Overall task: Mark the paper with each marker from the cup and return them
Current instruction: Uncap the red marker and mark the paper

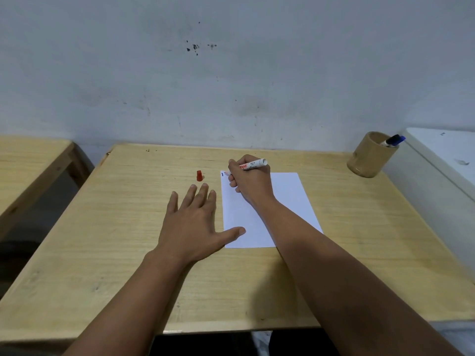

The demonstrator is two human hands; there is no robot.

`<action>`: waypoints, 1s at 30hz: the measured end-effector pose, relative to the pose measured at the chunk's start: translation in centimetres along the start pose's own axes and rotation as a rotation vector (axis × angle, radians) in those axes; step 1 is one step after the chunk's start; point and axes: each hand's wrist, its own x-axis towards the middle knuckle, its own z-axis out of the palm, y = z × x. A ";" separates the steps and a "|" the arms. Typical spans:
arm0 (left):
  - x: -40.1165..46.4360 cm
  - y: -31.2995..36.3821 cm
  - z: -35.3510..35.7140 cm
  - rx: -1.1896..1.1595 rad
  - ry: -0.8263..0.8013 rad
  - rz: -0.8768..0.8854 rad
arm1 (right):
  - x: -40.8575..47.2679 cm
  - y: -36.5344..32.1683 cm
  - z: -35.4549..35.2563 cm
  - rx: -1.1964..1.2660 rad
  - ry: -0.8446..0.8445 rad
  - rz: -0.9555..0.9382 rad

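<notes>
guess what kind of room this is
Probably a plain classroom or study room, though I can't be sure. A light wooden desk stands against a scuffed, bare wall, a second similar desk sits beside it, and a wooden cup holds a marker.

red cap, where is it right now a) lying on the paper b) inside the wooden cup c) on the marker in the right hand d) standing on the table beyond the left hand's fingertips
d: the red cap stands on the bare table, just beyond the left hand and left of the paper, while the right hand holds the uncapped marker.
</notes>
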 end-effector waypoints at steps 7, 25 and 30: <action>0.0 -0.2 0.1 0.001 -0.001 0.008 | 0.0 0.1 -0.1 -0.004 0.003 0.005; 0.0 -0.1 0.1 0.006 -0.014 0.010 | 0.2 0.4 0.2 -0.102 0.008 -0.039; -0.1 -0.2 0.0 -0.009 -0.014 0.009 | 0.0 0.1 -0.1 0.008 0.016 -0.028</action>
